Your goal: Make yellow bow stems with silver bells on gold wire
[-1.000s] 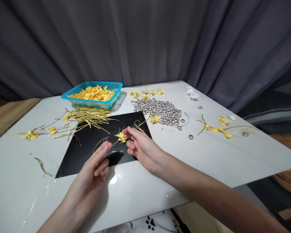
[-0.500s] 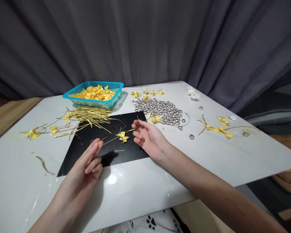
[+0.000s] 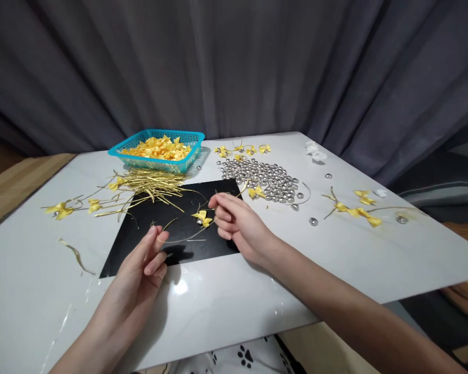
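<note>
My left hand pinches one end of a thin cord between thumb and fingertips, over the front of a black mat. The cord sags in a curve across to my right hand, whose fingers are closed on its other end. Close to my right fingertips is a yellow ribbon bow with a silver bead at its centre; whether it is joined to the cord I cannot tell. A needle-like pale sliver lies on the black mat below the cord.
Behind the mat lie a pile of gold twist ties and a blue basket of yellow bows. Silver beads are heaped at the back right. More bows on cords lie at the right, others at the left.
The cord between my hands has gone from nearly straight to a sagging curve. My right fingers have curled in more tightly, and the bow now sits nearer to them.
</note>
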`<state>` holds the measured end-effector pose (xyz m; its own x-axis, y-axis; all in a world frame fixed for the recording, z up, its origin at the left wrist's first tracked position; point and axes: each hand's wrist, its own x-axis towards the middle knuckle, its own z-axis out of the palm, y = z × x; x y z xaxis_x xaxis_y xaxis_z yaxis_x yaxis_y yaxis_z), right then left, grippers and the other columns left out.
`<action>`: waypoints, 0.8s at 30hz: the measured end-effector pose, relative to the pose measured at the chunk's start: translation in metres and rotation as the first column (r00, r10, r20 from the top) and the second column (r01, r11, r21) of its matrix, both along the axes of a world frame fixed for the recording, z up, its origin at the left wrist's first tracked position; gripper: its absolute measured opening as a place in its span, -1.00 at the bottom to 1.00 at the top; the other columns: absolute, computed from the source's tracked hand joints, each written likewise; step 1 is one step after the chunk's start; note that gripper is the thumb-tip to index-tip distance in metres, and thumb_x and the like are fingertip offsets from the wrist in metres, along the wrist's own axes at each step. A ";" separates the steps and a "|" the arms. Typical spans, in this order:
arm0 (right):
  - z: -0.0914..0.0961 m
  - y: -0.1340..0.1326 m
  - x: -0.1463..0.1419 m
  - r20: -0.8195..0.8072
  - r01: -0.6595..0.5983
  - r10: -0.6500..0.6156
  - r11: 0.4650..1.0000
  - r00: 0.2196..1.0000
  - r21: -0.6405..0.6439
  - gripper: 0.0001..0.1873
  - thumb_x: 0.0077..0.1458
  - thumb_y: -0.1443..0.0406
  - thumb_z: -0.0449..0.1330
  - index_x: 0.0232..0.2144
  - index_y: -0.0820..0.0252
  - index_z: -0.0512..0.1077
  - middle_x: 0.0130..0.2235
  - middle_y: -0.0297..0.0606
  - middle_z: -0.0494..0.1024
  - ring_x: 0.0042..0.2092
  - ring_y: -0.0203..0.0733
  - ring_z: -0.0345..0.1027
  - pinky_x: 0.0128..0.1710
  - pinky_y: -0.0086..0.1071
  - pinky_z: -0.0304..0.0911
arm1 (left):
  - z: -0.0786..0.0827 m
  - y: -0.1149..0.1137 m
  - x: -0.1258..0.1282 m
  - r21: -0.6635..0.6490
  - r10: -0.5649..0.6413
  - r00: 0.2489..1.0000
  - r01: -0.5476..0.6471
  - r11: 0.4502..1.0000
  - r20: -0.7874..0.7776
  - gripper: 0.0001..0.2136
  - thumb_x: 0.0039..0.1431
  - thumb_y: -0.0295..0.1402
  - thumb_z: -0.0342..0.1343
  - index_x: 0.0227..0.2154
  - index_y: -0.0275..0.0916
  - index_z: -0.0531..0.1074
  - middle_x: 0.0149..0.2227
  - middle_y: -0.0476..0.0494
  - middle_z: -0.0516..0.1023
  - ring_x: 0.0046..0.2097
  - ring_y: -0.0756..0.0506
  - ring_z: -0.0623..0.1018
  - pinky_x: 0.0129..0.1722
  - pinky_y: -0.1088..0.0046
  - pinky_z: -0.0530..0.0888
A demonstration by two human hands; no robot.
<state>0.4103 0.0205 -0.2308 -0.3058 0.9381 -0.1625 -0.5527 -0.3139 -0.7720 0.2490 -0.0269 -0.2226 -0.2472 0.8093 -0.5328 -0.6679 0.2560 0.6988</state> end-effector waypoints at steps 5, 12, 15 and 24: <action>-0.006 -0.011 -0.009 0.218 -0.241 0.198 0.952 0.956 0.190 -0.74 0.24 0.25 0.00 -0.47 0.20 0.30 -0.66 -0.57 -0.06 -0.65 -0.45 -0.30 -0.68 -0.54 -0.31 | -0.011 -0.003 0.003 0.001 -0.069 0.986 0.070 0.998 -0.154 -0.93 0.18 -0.42 0.14 -0.38 -0.27 0.50 -0.41 0.04 0.54 -0.68 0.22 0.25 -0.73 0.77 0.27; -0.013 -0.017 -0.014 0.360 -0.365 0.258 0.890 0.897 0.272 -0.74 0.27 0.23 -0.01 -0.45 0.18 0.31 -0.68 -0.56 -0.04 -0.65 -0.44 -0.24 -0.63 -0.49 -0.24 | -0.020 -0.004 0.005 0.046 -0.173 0.971 0.183 0.982 -0.167 -0.85 0.01 -0.34 0.29 -0.36 -0.26 0.50 -0.40 0.08 0.40 -0.60 0.19 0.26 -0.69 0.76 0.30; -0.011 -0.018 -0.015 0.387 -0.353 0.233 0.894 0.892 0.276 -0.73 0.27 0.24 -0.01 -0.46 0.18 0.31 -0.67 -0.55 0.00 -0.63 -0.43 -0.19 -0.60 -0.47 -0.21 | -0.022 -0.004 0.007 0.066 -0.217 0.960 0.232 0.971 -0.175 -0.83 -0.02 -0.32 0.30 -0.47 -0.29 0.47 -0.48 0.08 0.31 -0.59 0.17 0.23 -0.67 0.75 0.30; -0.006 -0.018 -0.014 0.396 -0.366 0.240 0.887 0.886 0.281 -0.73 0.26 0.31 -0.03 -0.50 0.19 0.26 -0.65 -0.53 0.05 -0.61 -0.43 -0.14 -0.60 -0.47 -0.21 | -0.023 -0.006 0.015 0.112 -0.235 0.944 0.265 0.958 -0.231 -0.78 0.07 -0.32 0.23 -0.57 -0.31 0.40 -0.55 0.07 0.16 -0.55 0.13 0.14 -0.63 0.76 0.28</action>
